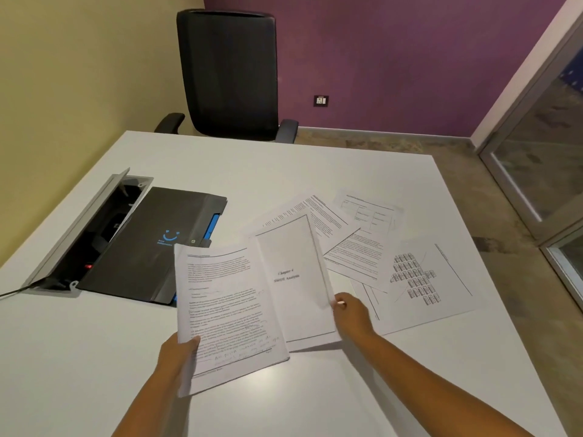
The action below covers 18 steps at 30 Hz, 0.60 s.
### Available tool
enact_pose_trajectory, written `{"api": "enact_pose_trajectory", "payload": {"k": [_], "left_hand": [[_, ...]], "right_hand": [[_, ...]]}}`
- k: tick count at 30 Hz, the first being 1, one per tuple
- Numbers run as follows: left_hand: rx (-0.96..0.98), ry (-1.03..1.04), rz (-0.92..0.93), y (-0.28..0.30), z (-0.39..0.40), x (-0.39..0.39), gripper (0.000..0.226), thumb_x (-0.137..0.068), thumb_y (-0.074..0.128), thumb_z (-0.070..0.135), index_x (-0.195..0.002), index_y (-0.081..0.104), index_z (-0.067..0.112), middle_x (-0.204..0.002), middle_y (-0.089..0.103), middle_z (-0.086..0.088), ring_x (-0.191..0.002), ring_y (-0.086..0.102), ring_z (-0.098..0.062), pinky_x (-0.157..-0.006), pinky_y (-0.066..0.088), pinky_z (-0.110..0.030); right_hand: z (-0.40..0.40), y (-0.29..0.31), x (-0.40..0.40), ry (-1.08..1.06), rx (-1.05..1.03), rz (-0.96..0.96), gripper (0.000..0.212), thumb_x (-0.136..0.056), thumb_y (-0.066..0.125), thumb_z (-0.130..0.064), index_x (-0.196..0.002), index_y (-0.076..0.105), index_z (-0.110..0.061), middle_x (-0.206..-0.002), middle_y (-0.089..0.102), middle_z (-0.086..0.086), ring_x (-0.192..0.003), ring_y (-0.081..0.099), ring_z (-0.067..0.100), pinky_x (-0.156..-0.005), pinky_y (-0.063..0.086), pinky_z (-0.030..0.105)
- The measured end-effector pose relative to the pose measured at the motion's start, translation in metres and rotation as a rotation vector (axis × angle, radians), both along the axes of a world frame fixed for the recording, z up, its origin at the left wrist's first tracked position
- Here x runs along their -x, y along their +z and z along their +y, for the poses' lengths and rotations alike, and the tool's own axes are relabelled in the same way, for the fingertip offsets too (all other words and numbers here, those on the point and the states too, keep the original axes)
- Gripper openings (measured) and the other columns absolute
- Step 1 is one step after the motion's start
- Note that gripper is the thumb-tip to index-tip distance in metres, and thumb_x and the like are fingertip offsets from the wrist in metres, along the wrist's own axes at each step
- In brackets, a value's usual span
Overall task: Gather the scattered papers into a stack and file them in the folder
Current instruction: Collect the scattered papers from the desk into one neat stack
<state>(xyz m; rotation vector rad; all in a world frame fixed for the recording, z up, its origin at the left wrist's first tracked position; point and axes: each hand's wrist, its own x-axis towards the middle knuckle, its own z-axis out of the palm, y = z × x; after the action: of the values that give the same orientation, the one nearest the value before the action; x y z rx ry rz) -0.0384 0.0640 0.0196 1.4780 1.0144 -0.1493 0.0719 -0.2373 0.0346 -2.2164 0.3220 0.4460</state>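
My left hand [176, 354] grips the lower left edge of a printed text page [227, 310] and holds it raised over the white table [94, 357]. My right hand [350, 313] pinches the right edge of a chapter title page [293, 279], which is lifted at that side. Several more sheets lie fanned out to the right: a text sheet [356, 257], a table sheet [369, 212] and a diagram sheet [419, 279]. A closed black folder [151, 244] with a blue smile logo lies to the left of the papers.
An open cable box with a raised grey lid [79, 228] sits in the table beside the folder. A black office chair [230, 74] stands at the far edge. The table's right edge drops to a stone floor, and a glass partition [542, 152] stands further right.
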Motion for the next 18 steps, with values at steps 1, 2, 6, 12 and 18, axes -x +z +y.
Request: {"api": "enact_pose_trajectory", "payload": {"k": [1,2,6,12,18], "left_hand": [[-0.025,-0.016,0.007,0.0,0.005,0.001,0.034,-0.086,0.06,0.004,-0.118,0.053,-0.005,-0.099,0.059,-0.014,-0.07,0.054,-0.02,-0.062,0.045,-0.029],[-0.032,-0.037,0.008,0.0,0.009,0.0,0.036,-0.085,0.062,0.005,-0.118,0.053,-0.004,-0.102,0.059,-0.015,-0.071,0.055,-0.02,-0.063,0.045,-0.03],[-0.036,-0.084,0.034,0.001,0.018,-0.004,0.027,-0.084,0.064,0.011,-0.108,0.057,0.0,-0.101,0.062,-0.017,-0.075,0.062,-0.026,-0.064,0.049,-0.033],[-0.327,-0.107,0.15,-0.006,0.013,-0.016,0.045,-0.089,0.056,0.032,-0.11,0.053,-0.008,-0.109,0.062,-0.027,-0.087,0.058,-0.037,-0.075,0.048,-0.044],[-0.581,0.12,0.09,0.013,-0.011,-0.037,0.048,-0.09,0.051,0.038,-0.11,0.055,-0.005,-0.115,0.055,-0.026,-0.102,0.055,-0.045,-0.086,0.047,-0.055]], "right_hand": [[-0.007,0.002,-0.004,-0.043,0.001,-0.011,0.022,-0.094,0.046,-0.014,-0.109,0.062,-0.009,-0.096,0.062,0.007,-0.081,0.055,0.02,-0.071,0.041,0.024],[-0.014,0.003,-0.008,-0.086,-0.001,-0.006,0.022,-0.095,0.046,-0.014,-0.11,0.061,-0.008,-0.093,0.061,0.007,-0.079,0.055,0.022,-0.07,0.041,0.025],[-0.034,0.003,-0.024,-0.252,-0.058,0.027,0.027,-0.096,0.04,-0.012,-0.116,0.057,-0.006,-0.106,0.059,0.012,-0.094,0.055,0.027,-0.079,0.042,0.031],[-0.048,0.007,-0.034,-0.394,-0.139,-0.019,0.027,-0.096,0.039,-0.015,-0.117,0.056,-0.007,-0.102,0.056,0.01,-0.091,0.052,0.026,-0.077,0.045,0.035],[-0.037,0.01,-0.032,-0.373,-0.31,-0.011,0.015,-0.096,0.043,-0.02,-0.097,0.058,-0.019,-0.102,0.059,0.007,-0.095,0.058,0.029,-0.089,0.052,0.05]]}}
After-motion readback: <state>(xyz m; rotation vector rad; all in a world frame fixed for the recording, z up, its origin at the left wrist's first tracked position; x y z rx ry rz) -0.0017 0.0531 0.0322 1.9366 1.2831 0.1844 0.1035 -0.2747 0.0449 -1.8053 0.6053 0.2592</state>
